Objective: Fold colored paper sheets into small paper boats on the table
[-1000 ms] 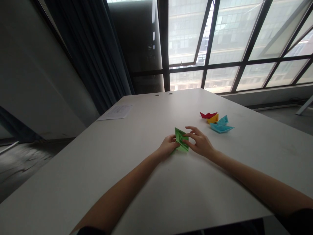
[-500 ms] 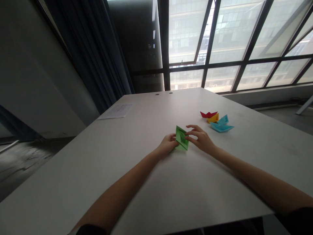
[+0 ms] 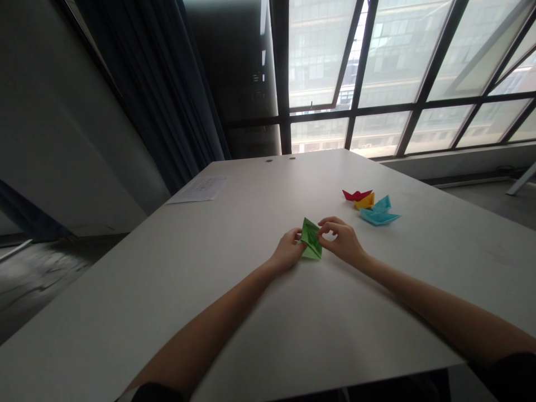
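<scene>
A folded green paper piece point(image 3: 311, 239) sits at the middle of the white table point(image 3: 234, 312), held between both hands. My left hand point(image 3: 288, 251) pinches its left edge with closed fingers. My right hand point(image 3: 341, 240) pinches its right side, fingers curled in on the paper. The green piece is a pointed diamond shape, partly lifted off the table.
To the right lie folded paper boats: a red one point(image 3: 357, 195), a yellow one point(image 3: 365, 201) and two blue ones point(image 3: 379, 215). A white printed sheet point(image 3: 199, 190) lies at the far left of the table. Large windows stand beyond the far edge.
My right hand's fingers, spread a second ago, have curled in onto the green paper. The paper has shifted slightly between the hands.
</scene>
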`<act>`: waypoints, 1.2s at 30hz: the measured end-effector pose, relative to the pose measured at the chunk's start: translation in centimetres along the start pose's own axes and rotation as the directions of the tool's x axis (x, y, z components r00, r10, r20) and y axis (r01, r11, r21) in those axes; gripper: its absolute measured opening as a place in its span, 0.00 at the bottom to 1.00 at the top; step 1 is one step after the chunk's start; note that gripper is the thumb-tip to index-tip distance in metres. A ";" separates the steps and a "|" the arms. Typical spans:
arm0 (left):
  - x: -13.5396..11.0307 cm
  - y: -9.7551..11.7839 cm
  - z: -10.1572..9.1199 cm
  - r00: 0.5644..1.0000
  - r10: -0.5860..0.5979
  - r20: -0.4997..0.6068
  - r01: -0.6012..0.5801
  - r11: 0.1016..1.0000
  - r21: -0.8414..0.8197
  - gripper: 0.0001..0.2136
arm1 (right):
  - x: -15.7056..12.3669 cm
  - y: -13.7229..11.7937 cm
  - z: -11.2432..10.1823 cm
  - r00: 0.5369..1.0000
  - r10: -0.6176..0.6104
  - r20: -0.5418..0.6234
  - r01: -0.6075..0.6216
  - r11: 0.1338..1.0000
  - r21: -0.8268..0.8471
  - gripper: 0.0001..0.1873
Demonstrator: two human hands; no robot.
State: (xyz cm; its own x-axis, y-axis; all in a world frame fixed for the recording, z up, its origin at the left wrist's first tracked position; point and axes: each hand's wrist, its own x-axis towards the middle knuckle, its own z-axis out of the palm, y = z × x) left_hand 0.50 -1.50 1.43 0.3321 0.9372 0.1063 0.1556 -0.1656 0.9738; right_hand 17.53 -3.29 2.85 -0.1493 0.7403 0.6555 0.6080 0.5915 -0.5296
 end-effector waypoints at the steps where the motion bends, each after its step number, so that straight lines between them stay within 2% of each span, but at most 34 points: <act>1: 0.0 0.0 0.0 1.000 0.014 0.000 -0.014 0.999 0.029 0.14 | 0.0 -0.1 0.0 1.000 0.003 0.005 -0.003 1.000 0.012 0.01; 4: -0.1 0.2 -0.1 0.997 0.076 0.010 -0.077 0.992 0.096 0.14 | 0.0 -0.3 0.0 0.999 0.025 0.028 -0.026 0.999 0.041 0.00; 8: -0.2 0.5 -0.2 0.990 0.137 0.022 -0.138 0.975 0.175 0.13 | 0.1 -0.4 -0.1 0.996 0.058 0.062 -0.062 0.997 0.053 0.05; 14: -0.1 0.2 -0.3 0.992 0.124 -0.004 -0.120 0.968 0.221 0.14 | 0.3 0.0 -0.1 0.995 0.079 0.058 -0.082 0.996 0.040 0.08; 19: 0.1 -0.4 -0.4 0.994 0.091 -0.058 -0.075 0.970 0.232 0.12 | 0.2 -0.4 -0.4 0.994 -0.021 0.103 0.013 0.997 0.078 0.08; 23: 0.4 -0.7 -0.4 0.994 0.029 -0.104 -0.012 0.988 0.157 0.12 | 0.1 -0.8 -0.8 0.990 -0.105 0.090 0.096 0.990 0.104 0.07; 28: 0.7 -0.7 -0.5 0.991 -0.006 -0.133 0.014 0.998 0.065 0.11 | 0.0 -0.2 -0.9 0.986 -0.125 0.112 0.120 0.992 0.045 0.06; 33: 0.7 -0.8 -0.4 0.995 0.034 -0.097 -0.021 0.992 0.126 0.11 | -0.2 0.5 -0.6 0.985 -0.127 0.114 0.135 0.989 -0.060 0.10; 36: 0.4 -0.6 -0.4 0.997 0.055 -0.056 -0.043 0.980 0.195 0.11 | -0.3 0.4 -0.6 0.979 -0.177 0.103 0.189 0.975 -0.118 0.11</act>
State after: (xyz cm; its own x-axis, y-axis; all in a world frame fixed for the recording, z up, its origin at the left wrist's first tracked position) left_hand 0.22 -0.88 0.96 0.2871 0.9425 0.1709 0.3194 -0.2624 0.9106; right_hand 18.27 -3.49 2.80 -0.3342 0.6525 0.6801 0.6564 0.6790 -0.3289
